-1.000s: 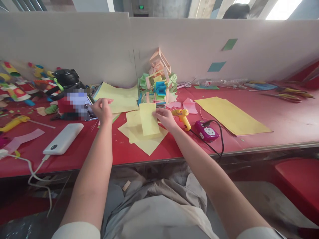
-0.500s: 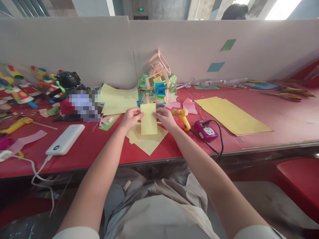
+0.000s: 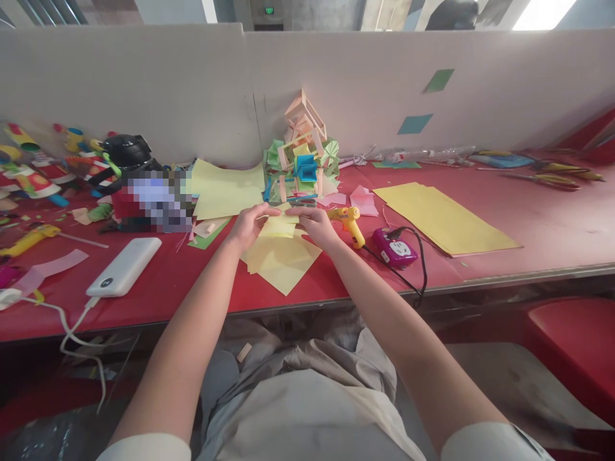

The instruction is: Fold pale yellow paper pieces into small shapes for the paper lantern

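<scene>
Head view: the left hand [image 3: 250, 228] and right hand [image 3: 317, 227] are close together, fingertips almost meeting, both pinching a small yellow paper [image 3: 279, 226] between them. The paper is bent at the fingertips, which partly cover it, and it sits above a spread of pale yellow sheets [image 3: 287, 264] near the front edge of the red desk [image 3: 317, 285]; whether it touches them cannot be told. Just right of the right hand lies a yellow glue gun [image 3: 354, 228], with a purple socket block [image 3: 396, 248] beside it, nearer the front edge. Behind the hands, toward the back edge, stands a model of paper and sticks [image 3: 306, 168], and to its left a large pale sheet [image 3: 229, 187]. A white power bank [image 3: 125, 267] lies toward the front left corner. Darker yellow sheets [image 3: 451, 221] lie on the right half, reaching toward the front edge, and pliers-like tools [image 3: 557, 182] lie toward the back right corner.
</scene>
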`<act>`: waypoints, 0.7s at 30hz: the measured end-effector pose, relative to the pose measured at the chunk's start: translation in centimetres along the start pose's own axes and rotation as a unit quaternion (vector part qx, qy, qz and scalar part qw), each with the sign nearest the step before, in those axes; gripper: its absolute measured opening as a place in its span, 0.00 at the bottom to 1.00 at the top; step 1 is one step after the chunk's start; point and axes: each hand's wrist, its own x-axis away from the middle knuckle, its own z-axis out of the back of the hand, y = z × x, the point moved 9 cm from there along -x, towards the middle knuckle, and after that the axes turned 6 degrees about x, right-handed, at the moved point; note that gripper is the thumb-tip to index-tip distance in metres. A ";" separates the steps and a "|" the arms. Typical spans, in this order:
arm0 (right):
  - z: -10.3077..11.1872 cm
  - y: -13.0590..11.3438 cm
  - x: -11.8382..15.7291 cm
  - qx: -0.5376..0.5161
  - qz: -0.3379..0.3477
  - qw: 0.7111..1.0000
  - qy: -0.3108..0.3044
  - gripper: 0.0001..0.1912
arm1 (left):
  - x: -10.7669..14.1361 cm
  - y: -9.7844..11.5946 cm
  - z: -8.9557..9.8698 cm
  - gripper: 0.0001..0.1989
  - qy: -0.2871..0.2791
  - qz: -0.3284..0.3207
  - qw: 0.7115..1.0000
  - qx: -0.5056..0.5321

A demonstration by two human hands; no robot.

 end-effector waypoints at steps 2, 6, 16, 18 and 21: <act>-0.3 0.1 0.0 -0.013 -0.014 1.000 -0.013 0.11 | 0.0 0.3 0.2 0.21 0.005 -0.029 0.999 -0.042; -0.6 0.1 0.1 -0.016 -0.024 0.999 -0.031 0.16 | -0.1 1.0 0.3 0.27 0.006 -0.101 0.990 -0.096; 0.2 0.1 -0.2 0.079 0.036 0.996 0.009 0.22 | -0.4 -1.0 0.1 0.26 -0.007 -0.009 0.997 -0.072; 0.5 0.3 -0.3 0.076 0.032 0.996 0.021 0.22 | -0.6 -1.5 0.2 0.26 -0.013 0.009 0.996 -0.083; 0.6 0.5 -0.4 0.085 0.026 0.996 0.025 0.22 | -0.7 -1.4 0.5 0.24 -0.008 0.002 0.995 -0.100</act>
